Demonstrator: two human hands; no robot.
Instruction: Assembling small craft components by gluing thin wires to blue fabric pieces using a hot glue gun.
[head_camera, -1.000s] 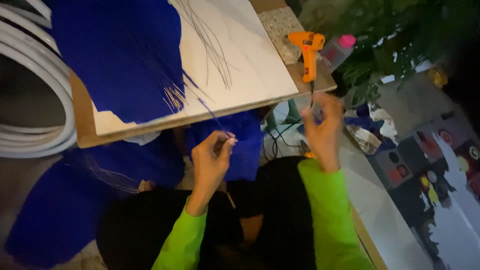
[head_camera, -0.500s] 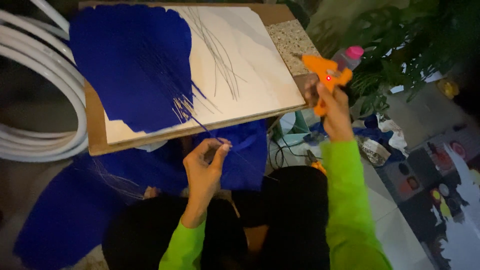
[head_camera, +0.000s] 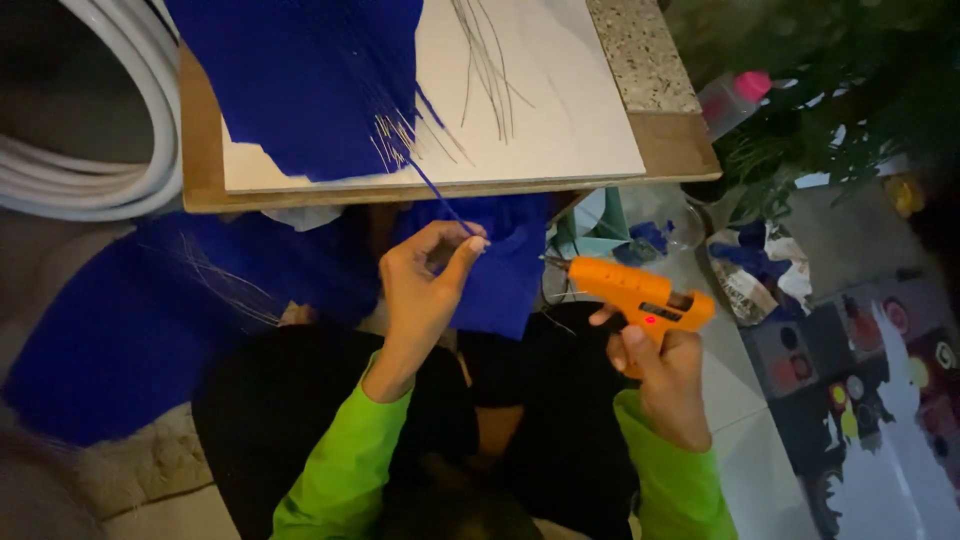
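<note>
My right hand grips an orange glue gun, held low over my lap with its nozzle pointing left; a red light glows on its body. My left hand pinches the end of a thin blue strand that runs up to a white board. The left part of this board is covered by blue fibres, and thin pencil lines mark the bare white part. The board rests on a wooden panel. Both my sleeves are bright green.
Blue fabric hangs below the board and over my knees. White coiled tubing lies at the left. A pink-capped bottle, green plants, a glass container with scraps and a patterned mat are at the right.
My right hand brought the glue gun down from beside the board's right edge toward my lap, nozzle now pointing left. My left hand keeps pinching the blue strand.
</note>
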